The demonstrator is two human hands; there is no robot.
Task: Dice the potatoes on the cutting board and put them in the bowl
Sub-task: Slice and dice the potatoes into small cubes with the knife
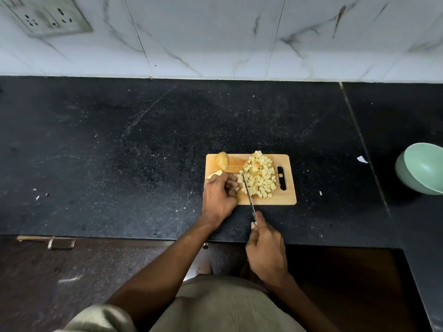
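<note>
A wooden cutting board lies on the black counter. On it sits a heap of diced potato and a whole potato at its far left corner. My left hand curls its fingers over a cut potato piece at the board's left edge. In my right hand is the handle of a knife, whose blade lies on the board between my left fingers and the dice. A mint-green bowl stands far right on the counter, tilted, with nothing visible inside.
The black granite counter runs wide to the left and behind the board. A white marble-tiled wall with a socket plate backs it. Small white scraps lie on the counter between board and bowl. Cabinet fronts with a handle sit below.
</note>
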